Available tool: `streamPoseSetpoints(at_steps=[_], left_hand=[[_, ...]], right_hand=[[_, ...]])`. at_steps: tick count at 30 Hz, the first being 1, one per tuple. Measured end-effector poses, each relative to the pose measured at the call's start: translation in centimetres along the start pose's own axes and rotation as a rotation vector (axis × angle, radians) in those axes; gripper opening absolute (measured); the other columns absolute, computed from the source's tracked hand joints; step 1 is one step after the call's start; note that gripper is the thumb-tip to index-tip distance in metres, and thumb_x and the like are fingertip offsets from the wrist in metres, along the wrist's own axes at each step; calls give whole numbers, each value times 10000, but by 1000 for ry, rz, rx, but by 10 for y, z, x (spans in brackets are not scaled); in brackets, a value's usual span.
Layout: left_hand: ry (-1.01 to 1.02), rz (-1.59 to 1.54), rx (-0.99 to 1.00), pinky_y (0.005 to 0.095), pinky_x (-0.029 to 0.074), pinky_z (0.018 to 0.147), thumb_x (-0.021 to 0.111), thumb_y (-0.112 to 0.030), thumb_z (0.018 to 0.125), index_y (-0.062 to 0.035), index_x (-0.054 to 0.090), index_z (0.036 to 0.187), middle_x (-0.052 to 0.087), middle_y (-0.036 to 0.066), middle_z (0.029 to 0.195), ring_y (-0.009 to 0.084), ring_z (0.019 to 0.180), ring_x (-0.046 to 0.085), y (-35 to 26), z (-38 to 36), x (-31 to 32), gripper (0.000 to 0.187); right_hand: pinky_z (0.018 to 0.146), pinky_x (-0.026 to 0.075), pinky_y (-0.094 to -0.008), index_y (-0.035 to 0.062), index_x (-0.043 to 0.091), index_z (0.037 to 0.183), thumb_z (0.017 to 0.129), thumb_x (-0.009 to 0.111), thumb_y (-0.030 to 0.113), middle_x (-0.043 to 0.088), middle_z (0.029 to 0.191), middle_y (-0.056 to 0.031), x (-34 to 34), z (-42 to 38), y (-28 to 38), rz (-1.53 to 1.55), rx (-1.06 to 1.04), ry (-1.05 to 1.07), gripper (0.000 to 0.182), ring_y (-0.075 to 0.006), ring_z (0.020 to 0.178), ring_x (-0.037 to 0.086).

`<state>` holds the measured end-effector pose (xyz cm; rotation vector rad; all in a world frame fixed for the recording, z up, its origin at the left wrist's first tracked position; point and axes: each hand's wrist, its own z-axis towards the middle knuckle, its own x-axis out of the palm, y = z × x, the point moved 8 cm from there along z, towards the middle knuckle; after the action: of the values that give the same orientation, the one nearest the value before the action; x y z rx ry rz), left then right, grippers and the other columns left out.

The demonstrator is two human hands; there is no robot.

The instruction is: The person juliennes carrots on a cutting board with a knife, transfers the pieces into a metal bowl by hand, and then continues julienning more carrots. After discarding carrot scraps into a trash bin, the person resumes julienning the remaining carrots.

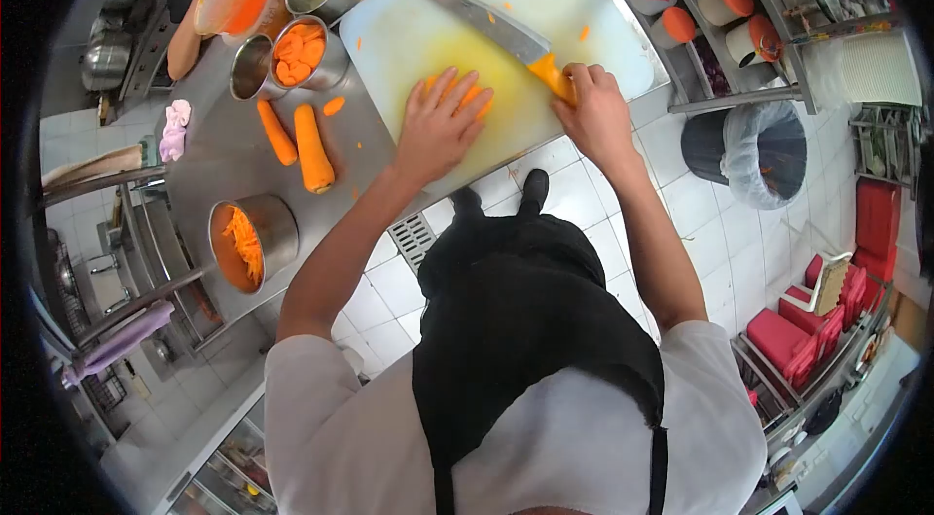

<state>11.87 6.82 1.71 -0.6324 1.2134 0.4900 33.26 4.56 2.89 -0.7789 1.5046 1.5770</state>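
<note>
My left hand (441, 124) lies over sliced carrot (477, 100) on the white cutting board (389, 34). Its fingers are stretched and somewhat apart, with orange showing between and beyond them. With my right hand (595, 114) I grip the end of a kitchen knife's orange handle (551, 77). The broad steel blade (486, 21) slants away to the upper left, flat over the board. Yellow-orange stain and a few carrot scraps mark the board. Two peeled carrots (313, 150) rest on the steel counter to the left, beside a loose slice (334, 106).
Carrot slices fill a metal pot (323, 63) by the board; carrot strips lie in another pot (282, 223) near the counter edge. More containers stand at the back, near another person's arm (185, 43). A lined bin (764, 155) and shelves (749, 92) are at right.
</note>
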Motion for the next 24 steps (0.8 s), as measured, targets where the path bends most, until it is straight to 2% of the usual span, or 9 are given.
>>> streamPoseSetpoints(at_steps=[3,9,12,18,24], left_hand=[[-3,-8,-17,644,314,1117,611,-293,971,-211,607,1377,522,74,1493,334,1415,430,-1,-1,-2,414],[-14,-15,18,571,321,1146,599,-308,982,-179,608,1369,517,91,1487,340,1413,424,0,-2,-1,408],[1,-9,33,542,321,1157,623,-301,964,-154,597,1375,514,96,1483,340,1408,424,1,-2,2,437],[76,-141,36,543,308,1168,667,-188,898,-117,569,1373,474,114,1519,356,1438,389,2,-1,-7,490],[-111,-353,-55,532,297,1178,685,-207,868,-95,557,1383,432,128,1560,356,1477,345,36,-6,-23,542]], right_hand=[[815,549,-489,18,597,1104,803,732,141,626,1044,-198,3,7,8,-5,-53,-8,353,-383,958,626],[822,554,-515,-38,611,1106,847,628,193,650,1040,-242,9,12,8,47,5,115,347,-430,930,664],[834,547,-514,-48,630,1107,853,615,218,661,1038,-255,-1,8,10,105,23,86,368,-437,904,670],[828,545,-509,-37,644,1109,851,620,224,662,1044,-255,-8,0,-6,145,69,30,367,-438,890,671],[781,557,-506,-4,622,1135,845,652,210,652,1021,-245,-10,0,-7,85,43,-7,361,-422,865,675]])
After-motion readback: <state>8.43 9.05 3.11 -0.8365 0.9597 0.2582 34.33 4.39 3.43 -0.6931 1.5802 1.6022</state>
